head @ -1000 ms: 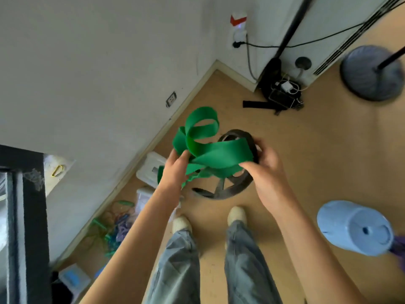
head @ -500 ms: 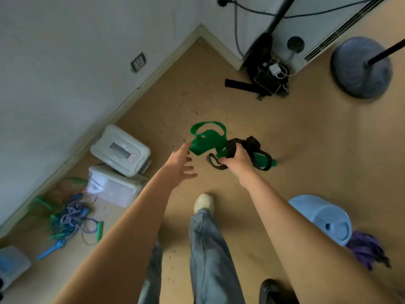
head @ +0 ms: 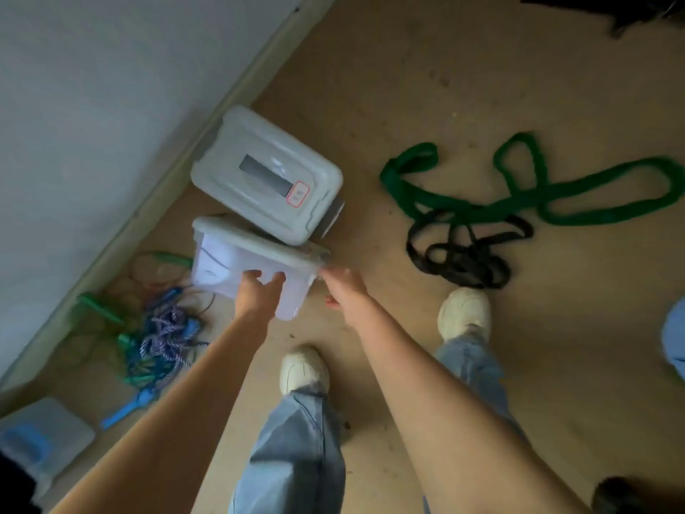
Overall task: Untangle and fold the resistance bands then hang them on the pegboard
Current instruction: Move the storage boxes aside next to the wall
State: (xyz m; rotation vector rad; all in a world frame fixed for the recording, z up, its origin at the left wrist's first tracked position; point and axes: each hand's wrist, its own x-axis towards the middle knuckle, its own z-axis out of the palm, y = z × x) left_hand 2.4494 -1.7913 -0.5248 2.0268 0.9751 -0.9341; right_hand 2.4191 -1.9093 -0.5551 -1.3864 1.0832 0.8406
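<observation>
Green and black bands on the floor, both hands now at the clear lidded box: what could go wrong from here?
1. The green band and black band lie overlapped beside the right shoe; a step could snag them and tighten the tangle.
2. The left hand and right hand touch the clear box only at its near edge, so a lift may tip it.
3. The box touches the upper box, which could shift.

Two lidded plastic boxes sit by the baseboard (head: 155, 187): a grey-lidded box (head: 267, 174) and, touching its near side, a clear box (head: 237, 261). Left of the clear box lies a tangle of ropes (head: 163, 335); beyond it, a blue-handled container (head: 40, 435).
</observation>
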